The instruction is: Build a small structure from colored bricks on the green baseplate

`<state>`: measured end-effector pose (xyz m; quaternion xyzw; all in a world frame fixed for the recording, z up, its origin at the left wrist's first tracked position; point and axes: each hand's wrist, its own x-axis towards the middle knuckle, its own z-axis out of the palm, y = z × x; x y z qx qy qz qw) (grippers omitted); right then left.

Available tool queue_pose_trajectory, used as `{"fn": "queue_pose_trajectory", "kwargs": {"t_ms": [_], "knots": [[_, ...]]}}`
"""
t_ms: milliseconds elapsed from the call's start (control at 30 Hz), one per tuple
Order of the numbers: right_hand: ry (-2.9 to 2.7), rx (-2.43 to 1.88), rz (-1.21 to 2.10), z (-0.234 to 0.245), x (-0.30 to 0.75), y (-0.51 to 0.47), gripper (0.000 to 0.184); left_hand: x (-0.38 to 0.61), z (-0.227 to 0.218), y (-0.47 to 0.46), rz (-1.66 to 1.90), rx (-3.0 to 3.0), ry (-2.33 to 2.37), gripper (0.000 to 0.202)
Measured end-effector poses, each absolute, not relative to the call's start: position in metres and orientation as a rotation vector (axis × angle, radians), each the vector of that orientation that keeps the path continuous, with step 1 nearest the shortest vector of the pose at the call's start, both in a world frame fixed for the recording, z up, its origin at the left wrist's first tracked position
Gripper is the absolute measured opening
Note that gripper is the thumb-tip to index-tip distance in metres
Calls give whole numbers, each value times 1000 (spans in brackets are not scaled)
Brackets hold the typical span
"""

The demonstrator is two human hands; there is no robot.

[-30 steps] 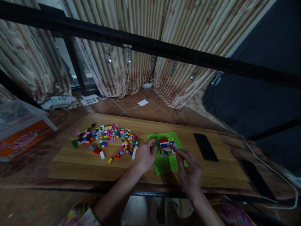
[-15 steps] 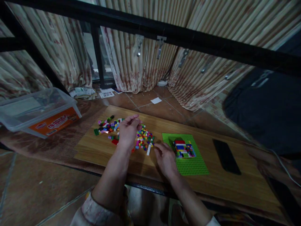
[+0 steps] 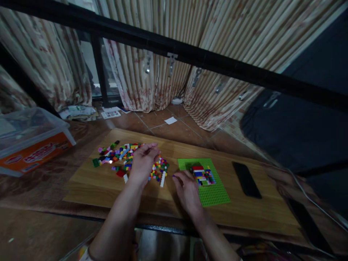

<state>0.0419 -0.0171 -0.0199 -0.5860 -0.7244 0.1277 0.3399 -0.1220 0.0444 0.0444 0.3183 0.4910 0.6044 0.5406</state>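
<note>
Loose toy bricks (image 3: 126, 154) of many colours lie in a spread pile on the wooden board. Over the right part of this pile is my left hand (image 3: 143, 163), its fingers curled together; whatever they may hold is hidden. My right hand (image 3: 188, 190) pinches a small purple brick (image 3: 174, 176) between thumb and forefinger, at the left edge of a green baseplate (image 3: 214, 195). On that plate stands a low block of joined coloured bricks (image 3: 204, 177), partly behind my right hand. Between the hands lies a long white brick (image 3: 162, 179).
A black phone (image 3: 247, 180) lies on the wooden board (image 3: 269, 214) to the right of the baseplate. At the far left stands a clear plastic tub (image 3: 35, 136) with an orange label. Behind the board are curtains (image 3: 152, 72) and a dark rail.
My right hand has left the edge of the pile and come to the baseplate, a small purple brick now showing at its fingertips. My left hand stays over the pile. The view has swung right.
</note>
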Motion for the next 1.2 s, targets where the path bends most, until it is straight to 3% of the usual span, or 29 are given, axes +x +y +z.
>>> {"fn": "queue_pose_trajectory", "kwargs": {"t_ms": [200,433,700,1000,1200], "knots": [[-1625,-1617,212,-14,116,-43,17,-86,24,29,1077,1358,1251,25],[-1637,-1698,129,-8,155,-21,23,-50,12,6,691,1719,1247,28],[-1880,-1626,7,-20,168,-11,23,-46,9,10,600,1806,1309,28],[-2370,-1613,-106,5,173,-6,21,-46,9,8,567,1843,1314,28],[-2376,-1624,-307,-4,171,-13,26,-48,9,9,585,1866,1313,29]]}}
